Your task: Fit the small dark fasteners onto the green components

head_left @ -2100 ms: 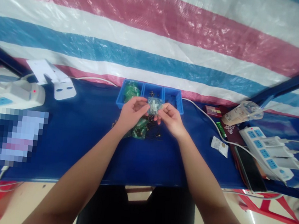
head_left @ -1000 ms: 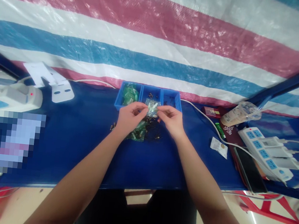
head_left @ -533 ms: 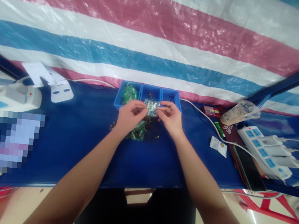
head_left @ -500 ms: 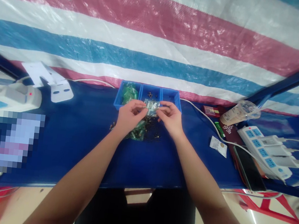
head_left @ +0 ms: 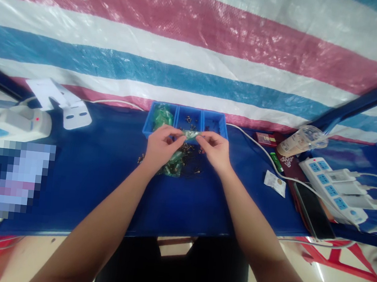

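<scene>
A small clear plastic bag (head_left: 191, 135) is stretched between my two hands, just in front of the blue bins. My left hand (head_left: 164, 144) pinches its left end and my right hand (head_left: 215, 149) pinches its right end. Whatever is inside the bag is too small to make out. Below it on the table lie a green plastic bag (head_left: 173, 166) and a scatter of small brass-coloured and dark screw-like pieces (head_left: 193, 164). Behind my hands stands a blue three-compartment bin (head_left: 147, 125): green plastic packing at left, a few small parts in the middle and right.
On the right lie a white packet (head_left: 274, 183), a green lighter-like item (head_left: 276, 161), a plastic drink cup (head_left: 301, 141), a dark phone (head_left: 314, 211) and a power strip (head_left: 333, 192). A white stand (head_left: 77, 113) and another power strip (head_left: 18, 127) sit at left.
The clear bag has tipped from facing me to a narrow, flatter strip between my fingers. More small parts now show in the bin's middle compartment. My hands have hardly shifted.
</scene>
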`<act>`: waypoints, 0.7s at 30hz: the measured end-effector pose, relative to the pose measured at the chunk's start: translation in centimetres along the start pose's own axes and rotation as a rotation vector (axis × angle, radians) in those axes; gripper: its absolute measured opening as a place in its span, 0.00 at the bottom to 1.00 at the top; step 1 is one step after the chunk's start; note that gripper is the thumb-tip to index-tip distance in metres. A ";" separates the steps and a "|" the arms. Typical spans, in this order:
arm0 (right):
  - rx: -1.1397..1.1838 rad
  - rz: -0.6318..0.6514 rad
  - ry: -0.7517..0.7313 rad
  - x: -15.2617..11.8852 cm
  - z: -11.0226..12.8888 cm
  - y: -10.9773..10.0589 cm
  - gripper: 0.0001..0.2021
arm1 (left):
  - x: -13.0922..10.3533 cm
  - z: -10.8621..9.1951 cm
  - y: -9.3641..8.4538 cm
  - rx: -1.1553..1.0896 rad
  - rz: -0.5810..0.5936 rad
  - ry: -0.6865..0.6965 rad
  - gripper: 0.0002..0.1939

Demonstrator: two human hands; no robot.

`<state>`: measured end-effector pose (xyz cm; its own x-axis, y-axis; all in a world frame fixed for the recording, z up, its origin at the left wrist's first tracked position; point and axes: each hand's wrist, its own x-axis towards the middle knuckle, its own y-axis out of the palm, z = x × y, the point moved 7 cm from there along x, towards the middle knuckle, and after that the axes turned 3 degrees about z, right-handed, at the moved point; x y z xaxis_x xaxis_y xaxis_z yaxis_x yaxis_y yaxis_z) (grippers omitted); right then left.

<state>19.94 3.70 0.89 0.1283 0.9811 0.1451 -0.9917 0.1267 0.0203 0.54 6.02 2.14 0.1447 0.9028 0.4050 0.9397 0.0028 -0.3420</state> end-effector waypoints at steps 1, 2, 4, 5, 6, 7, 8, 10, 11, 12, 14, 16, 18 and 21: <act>0.021 0.016 -0.004 0.0 0.1 0.0 0.10 | 0.0 -0.4 -0.2 0.036 -0.004 0.032 0.08; 0.060 0.035 -0.002 0.0 0.1 0.1 0.10 | 0.0 -0.8 -0.3 0.075 0.000 0.054 0.08; 0.143 0.064 0.008 0.0 0.0 0.2 0.09 | -0.1 -1.3 -0.6 0.092 -0.024 0.076 0.08; 0.162 0.064 0.011 0.1 0.0 0.2 0.09 | -0.2 -1.4 -0.7 0.090 -0.017 0.082 0.08; 0.161 0.055 0.011 0.1 0.0 0.2 0.10 | -0.3 -1.5 -0.7 0.078 -0.011 0.086 0.09; 0.143 0.041 0.009 0.1 0.1 0.1 0.09 | -0.4 -1.6 -0.6 0.064 0.002 0.088 0.10; 0.118 0.024 0.006 0.0 0.1 0.1 0.09 | -0.4 -1.6 -0.5 0.052 0.017 0.088 0.11; 0.074 -0.001 -0.004 0.0 0.2 0.0 0.11 | -0.5 -1.5 -0.3 0.045 0.032 0.079 0.11; 0.062 -0.003 -0.010 -0.1 0.3 0.1 0.12 | -0.5 -1.5 -0.2 0.051 0.031 0.069 0.10; 0.054 0.000 -0.016 -0.1 0.3 0.1 0.12 | -0.5 -1.4 -0.2 0.060 0.028 0.058 0.10; 0.044 0.010 -0.023 -0.1 0.4 0.3 0.13 | -0.4 -1.2 -0.1 0.078 0.019 0.034 0.09; 0.044 0.017 -0.025 -0.1 0.3 0.4 0.15 | -0.4 -1.1 -0.1 0.074 0.011 0.012 0.09; 0.055 0.012 -0.018 0.0 0.1 0.4 0.16 | -0.4 -0.9 0.0 0.052 0.006 0.000 0.08; 0.078 0.007 -0.006 0.2 -0.2 0.2 0.15 | -0.4 -0.7 0.0 -0.041 0.004 -0.012 0.12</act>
<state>19.72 3.93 0.74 0.1220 0.9809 0.1512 -0.9894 0.1082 0.0966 0.66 5.36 2.59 0.1449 0.9079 0.3933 0.9510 -0.0181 -0.3087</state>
